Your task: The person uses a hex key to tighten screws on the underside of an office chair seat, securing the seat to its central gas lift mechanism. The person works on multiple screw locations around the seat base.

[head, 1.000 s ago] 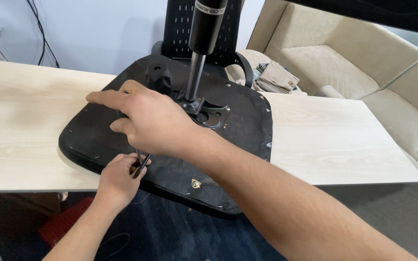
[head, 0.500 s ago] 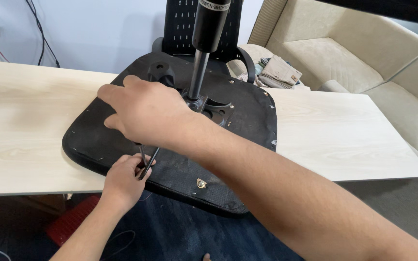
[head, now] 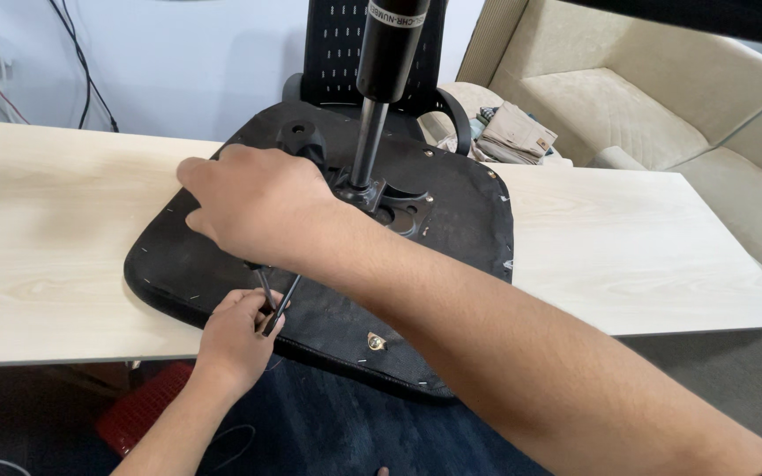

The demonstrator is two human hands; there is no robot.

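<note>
Seat (head: 451, 256) upside down on table (head: 63, 247), near edge overhanging. Our right hand (head: 257, 207) presses flat on seat base, fingers loosely spread. Left hand (head: 238, 339) pinches thin dark tool (head: 273, 300), maybe hex key, tip hidden under right hand. We judge risk: tool slips off fastener, or seat tips off edge if press eases
</note>
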